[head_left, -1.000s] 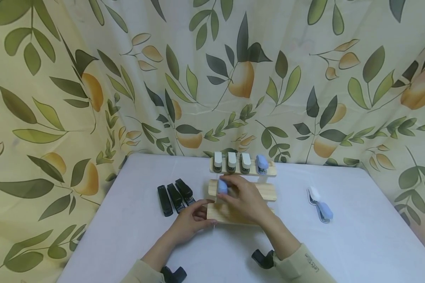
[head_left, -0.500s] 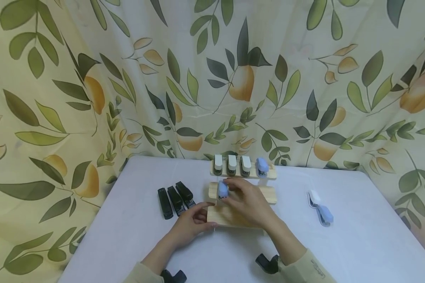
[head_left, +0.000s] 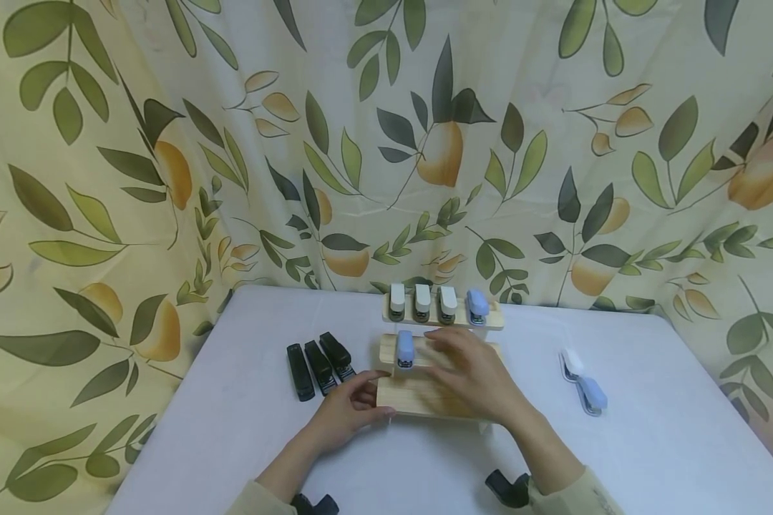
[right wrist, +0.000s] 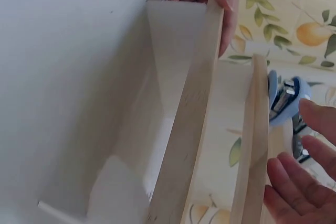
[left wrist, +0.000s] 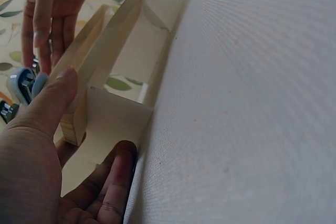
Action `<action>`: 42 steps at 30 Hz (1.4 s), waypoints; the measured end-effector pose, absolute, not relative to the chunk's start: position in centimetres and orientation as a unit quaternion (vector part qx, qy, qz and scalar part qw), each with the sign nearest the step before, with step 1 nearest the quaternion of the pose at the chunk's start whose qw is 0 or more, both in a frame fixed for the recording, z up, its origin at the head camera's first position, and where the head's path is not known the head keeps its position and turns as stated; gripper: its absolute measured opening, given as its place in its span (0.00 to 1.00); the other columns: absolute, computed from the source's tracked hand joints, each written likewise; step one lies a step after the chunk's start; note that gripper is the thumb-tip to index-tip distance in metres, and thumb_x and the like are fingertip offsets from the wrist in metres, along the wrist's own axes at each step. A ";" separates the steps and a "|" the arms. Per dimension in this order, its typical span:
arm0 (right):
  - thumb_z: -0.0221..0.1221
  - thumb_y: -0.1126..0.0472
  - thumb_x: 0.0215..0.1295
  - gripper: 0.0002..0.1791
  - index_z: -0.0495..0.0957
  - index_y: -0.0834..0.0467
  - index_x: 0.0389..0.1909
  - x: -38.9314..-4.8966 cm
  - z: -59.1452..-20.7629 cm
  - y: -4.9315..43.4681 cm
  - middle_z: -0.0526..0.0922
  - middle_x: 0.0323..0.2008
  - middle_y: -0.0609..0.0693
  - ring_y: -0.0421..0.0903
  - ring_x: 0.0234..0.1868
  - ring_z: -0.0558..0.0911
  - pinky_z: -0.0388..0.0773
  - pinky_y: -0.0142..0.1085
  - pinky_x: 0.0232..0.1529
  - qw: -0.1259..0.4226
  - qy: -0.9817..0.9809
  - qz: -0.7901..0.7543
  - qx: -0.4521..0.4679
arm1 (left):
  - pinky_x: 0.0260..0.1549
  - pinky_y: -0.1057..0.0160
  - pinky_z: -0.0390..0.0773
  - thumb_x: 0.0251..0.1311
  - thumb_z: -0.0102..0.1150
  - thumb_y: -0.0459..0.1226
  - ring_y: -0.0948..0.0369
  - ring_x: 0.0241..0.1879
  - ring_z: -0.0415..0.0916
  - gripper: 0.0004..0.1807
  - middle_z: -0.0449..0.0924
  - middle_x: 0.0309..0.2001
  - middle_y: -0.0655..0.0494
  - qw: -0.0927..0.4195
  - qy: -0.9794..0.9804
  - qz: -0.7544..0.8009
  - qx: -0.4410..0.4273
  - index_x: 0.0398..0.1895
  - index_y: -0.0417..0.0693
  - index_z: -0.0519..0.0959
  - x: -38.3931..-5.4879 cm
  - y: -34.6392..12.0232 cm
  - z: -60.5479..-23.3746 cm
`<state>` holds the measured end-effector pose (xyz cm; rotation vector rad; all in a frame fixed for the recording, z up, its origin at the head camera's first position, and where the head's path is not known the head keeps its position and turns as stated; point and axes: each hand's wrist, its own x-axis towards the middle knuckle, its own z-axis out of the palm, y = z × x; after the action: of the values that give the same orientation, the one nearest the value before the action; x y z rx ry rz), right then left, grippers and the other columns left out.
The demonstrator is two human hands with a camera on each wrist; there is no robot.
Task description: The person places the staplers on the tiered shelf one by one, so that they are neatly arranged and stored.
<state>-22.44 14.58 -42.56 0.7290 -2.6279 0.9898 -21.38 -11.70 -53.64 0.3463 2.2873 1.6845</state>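
Observation:
A wooden tiered stand [head_left: 419,397] stands mid-table. At its lowest step's left end my left hand [head_left: 348,411] holds the board, thumb on top and other fingers curled below, as the left wrist view shows. On the middle step's left end stands a blue stapler [head_left: 405,350]. My right hand [head_left: 473,372] hovers just right of that stapler, apart from it, fingers spread and holding nothing; the right wrist view shows a gap between its fingers [right wrist: 319,119] and the blue stapler [right wrist: 289,100]. The top step bears several staplers: white ones [head_left: 421,300] and a blue one [head_left: 477,306] at right.
Left of the stand lie three black staplers [head_left: 321,365] side by side. To its right a white stapler [head_left: 571,361] and a blue stapler [head_left: 592,395] lie end to end. A leaf-and-fruit patterned curtain [head_left: 386,179] hangs behind the white table [head_left: 232,458].
My right hand has let go of the blue stapler and moved right, leaving it on the middle step. The left hand keeps its place on the stand.

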 end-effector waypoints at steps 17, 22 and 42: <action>0.76 0.61 0.58 0.28 0.81 0.49 0.61 -22.5 -42.7 18.4 0.81 0.62 0.51 0.54 0.65 0.80 0.76 0.56 0.65 0.134 -0.898 0.340 0.246 | 0.50 0.66 0.81 0.57 0.74 0.55 0.61 0.48 0.81 0.33 0.81 0.52 0.59 0.134 0.806 0.564 0.120 0.67 0.77 0.74 -21.5 -11.8 -53.6; 0.75 0.55 0.61 0.27 0.81 0.46 0.62 -22.5 -42.8 19.7 0.81 0.62 0.48 0.52 0.64 0.80 0.75 0.39 0.67 0.136 -0.903 0.335 0.230 | 0.50 0.65 0.81 0.57 0.74 0.55 0.61 0.48 0.81 0.33 0.81 0.51 0.59 0.131 0.808 0.561 0.119 0.67 0.76 0.74 -21.6 -11.8 -53.5; 0.77 0.56 0.57 0.32 0.80 0.52 0.63 -22.1 -42.5 24.9 0.83 0.56 0.49 0.48 0.52 0.81 0.79 0.39 0.53 0.177 -0.930 0.258 0.194 | 0.50 0.65 0.81 0.57 0.75 0.55 0.61 0.48 0.80 0.33 0.81 0.51 0.59 0.138 0.807 0.564 0.112 0.67 0.76 0.74 -21.5 -11.8 -53.6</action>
<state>-22.13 24.86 -42.48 0.5498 -2.6305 0.7304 -21.46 -11.76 -53.59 0.3247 2.3334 1.6314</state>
